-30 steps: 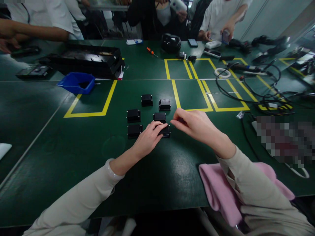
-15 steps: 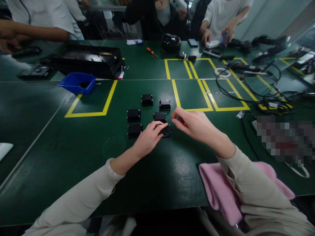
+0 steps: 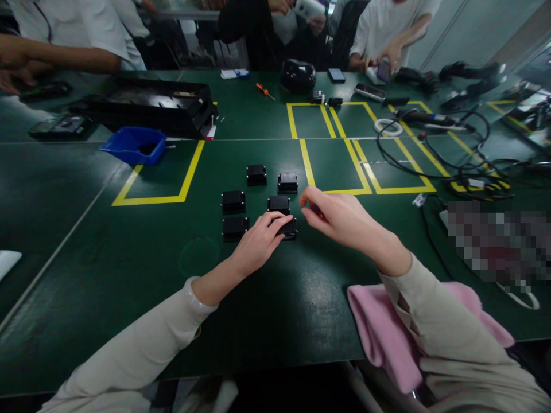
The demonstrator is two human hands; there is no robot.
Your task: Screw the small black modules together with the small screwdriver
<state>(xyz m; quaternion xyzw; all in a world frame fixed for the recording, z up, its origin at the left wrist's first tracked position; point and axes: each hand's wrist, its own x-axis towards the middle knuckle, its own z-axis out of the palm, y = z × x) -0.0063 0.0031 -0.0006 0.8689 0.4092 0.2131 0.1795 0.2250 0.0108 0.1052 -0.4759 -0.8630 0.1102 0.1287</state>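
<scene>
My left hand [image 3: 260, 240] reaches over the near right one of several small black boxes. Its thumb and fingers press on that black box [image 3: 289, 229] and partly cover it. Just right of the box, my right hand [image 3: 329, 215] is closed in a pinch. A thin dark line shows between its fingertips and the box's right edge, too small to name. The other black boxes, with small bright metal points at their sides, stand in two rough columns: a left front box [image 3: 235, 228], a left middle box [image 3: 233, 201], a back box [image 3: 256, 174] and others.
A blue scoop-like bin [image 3: 135, 143] stands at the left before a long black tray [image 3: 150, 106]. An orange screwdriver [image 3: 263, 90] lies further back. Black cables [image 3: 465, 166] tangle at the right. A pink cloth [image 3: 383, 332] hangs at the near edge. Co-workers sit opposite.
My hands and the black boxes keep nearly the same places. Across the table, a co-worker's hands at the right have come together around a device; another co-worker's hand has risen beside a white one.
</scene>
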